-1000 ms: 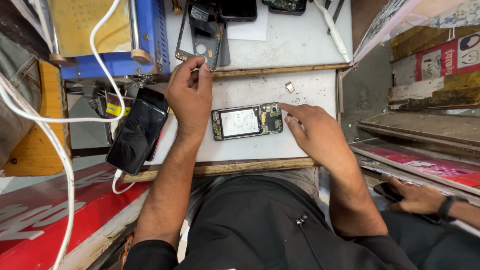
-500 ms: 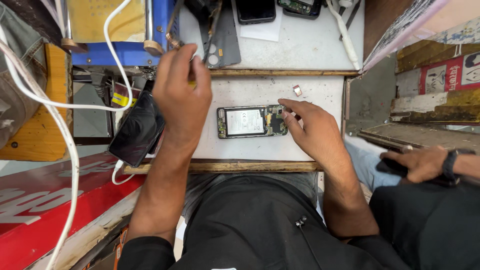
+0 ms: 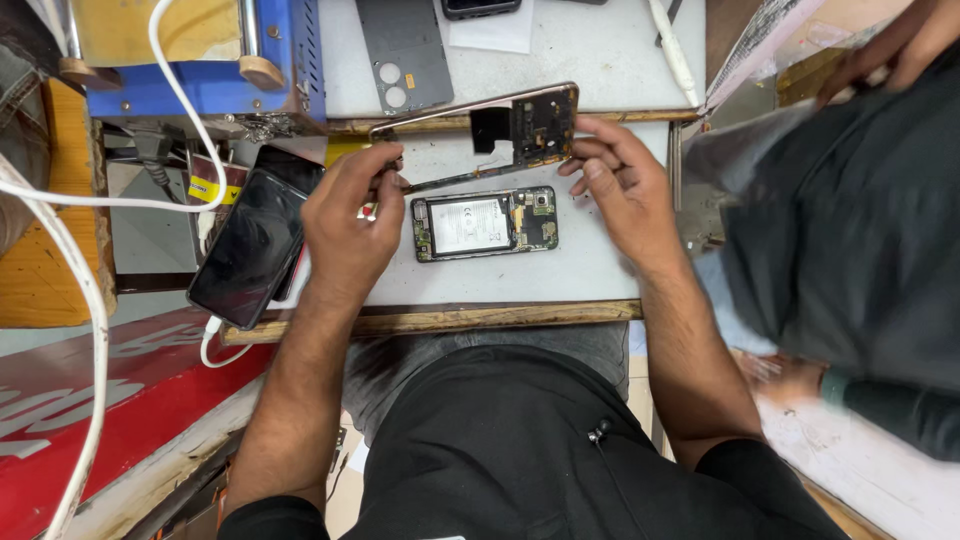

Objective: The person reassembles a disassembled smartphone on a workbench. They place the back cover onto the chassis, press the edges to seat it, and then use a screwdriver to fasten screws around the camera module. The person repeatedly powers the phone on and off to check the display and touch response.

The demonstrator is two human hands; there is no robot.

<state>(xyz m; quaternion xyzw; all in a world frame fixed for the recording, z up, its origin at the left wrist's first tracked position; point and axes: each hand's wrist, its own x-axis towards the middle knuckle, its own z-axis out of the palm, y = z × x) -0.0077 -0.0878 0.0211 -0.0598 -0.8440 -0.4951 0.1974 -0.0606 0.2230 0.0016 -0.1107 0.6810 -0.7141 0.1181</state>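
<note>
Over the counter (image 3: 600, 270): both hands raised around a detached phone frame, above an opened phone.
Left hand (image 3: 345, 225): fingers pinched shut on the left end of the frame (image 3: 500, 125), near its thin lower rail.
Right hand (image 3: 625, 190): fingers curled onto the right end of the frame, thumb and forefinger touching its edge by the dark circuit part.
Frame: tilted, right end higher, lifted clear of the counter; copper-toned rim, dark board section on the right.
Phone (image 3: 485, 223): lying flat on the white counter just below the frame, back off, pale battery in the middle, green board around it; between the two hands, touched by neither.
Black phone (image 3: 250, 245): screen up, slanted, at the counter's left edge, just beside the left hand.
Back cover (image 3: 405, 50): grey, with round holes, flat on the upper surface beyond the frame.
Blue machine (image 3: 200, 60): upper left, white cable (image 3: 70, 270) looping past it.
Right side: another person's dark sleeve (image 3: 850, 230), blurred, well apart from the phone.
</note>
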